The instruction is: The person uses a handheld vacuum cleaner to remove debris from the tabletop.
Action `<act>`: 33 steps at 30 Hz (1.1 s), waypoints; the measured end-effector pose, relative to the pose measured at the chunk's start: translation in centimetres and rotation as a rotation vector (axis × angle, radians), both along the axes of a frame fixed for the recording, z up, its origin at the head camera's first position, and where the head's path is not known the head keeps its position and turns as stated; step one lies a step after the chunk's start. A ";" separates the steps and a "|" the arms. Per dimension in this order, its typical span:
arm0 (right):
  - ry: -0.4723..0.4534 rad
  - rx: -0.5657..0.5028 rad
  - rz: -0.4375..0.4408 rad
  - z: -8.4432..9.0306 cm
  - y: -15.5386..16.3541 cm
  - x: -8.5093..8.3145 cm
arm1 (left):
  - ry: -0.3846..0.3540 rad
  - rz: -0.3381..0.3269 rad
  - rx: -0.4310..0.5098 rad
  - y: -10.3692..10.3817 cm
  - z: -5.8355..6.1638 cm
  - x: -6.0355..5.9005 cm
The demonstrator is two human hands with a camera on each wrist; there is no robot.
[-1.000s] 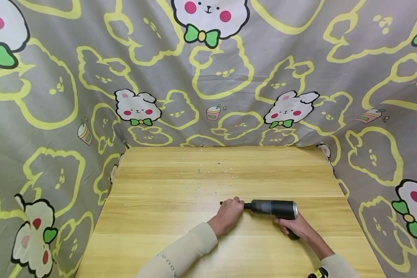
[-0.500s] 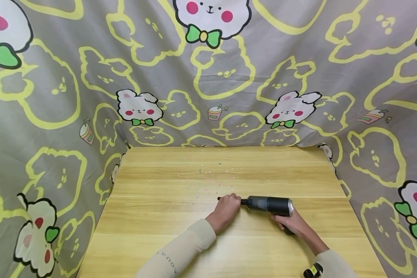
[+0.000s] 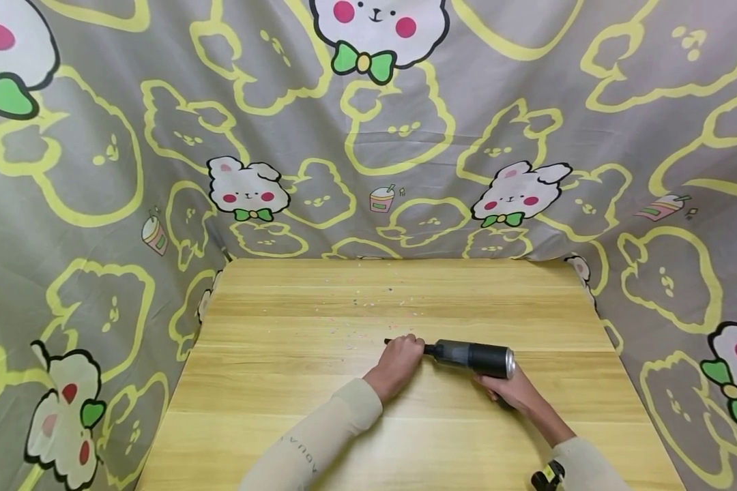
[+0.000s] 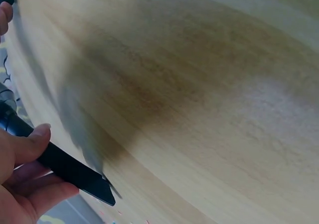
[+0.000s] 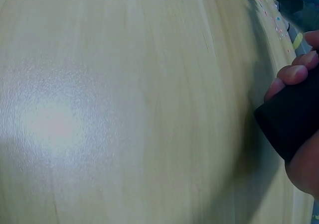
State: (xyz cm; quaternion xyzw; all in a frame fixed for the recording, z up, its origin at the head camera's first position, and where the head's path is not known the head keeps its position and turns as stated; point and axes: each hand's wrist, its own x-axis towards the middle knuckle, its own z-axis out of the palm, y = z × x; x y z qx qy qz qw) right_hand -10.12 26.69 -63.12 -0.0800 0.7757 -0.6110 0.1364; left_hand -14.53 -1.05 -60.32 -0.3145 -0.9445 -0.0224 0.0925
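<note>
A black handheld vacuum cleaner [image 3: 488, 359] with a see-through middle section and a silver rear end lies level over the table in the head view. My right hand [image 3: 508, 391] grips its handle from below; in the right wrist view the fingers [image 5: 294, 74] curl round the dark handle [image 5: 294, 119]. My left hand [image 3: 399, 361] holds the slim black nozzle [image 4: 75, 171] at the front, thumb and fingers on either side of it in the left wrist view. The nozzle's slanted tip points left, close to the tabletop. Small scraps [image 3: 368, 314] lie scattered just beyond it.
The wooden table [image 3: 252, 382] has a far edge that meets a grey curtain [image 3: 319, 136] printed with cartoon bears. Curtain also hangs along the left and right sides. A dark device with a yellow mark [image 3: 548, 475] sits at the right wrist.
Both hands and the vacuum cleaner have shifted a little away from me, toward the scraps, and slightly left. The grip of each hand looks the same.
</note>
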 end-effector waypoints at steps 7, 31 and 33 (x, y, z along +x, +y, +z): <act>0.004 0.031 -0.058 0.1 0.5 0.5 | 0.011 -0.028 0.012 0.5 0.1 -0.4; 0.093 0.161 -0.179 -0.2 3.2 1.8 | 0.049 -0.101 -0.013 3.2 -0.1 -1.0; 0.102 0.171 -0.184 -0.4 3.3 1.8 | 0.047 -0.101 -0.016 3.3 -0.1 -1.1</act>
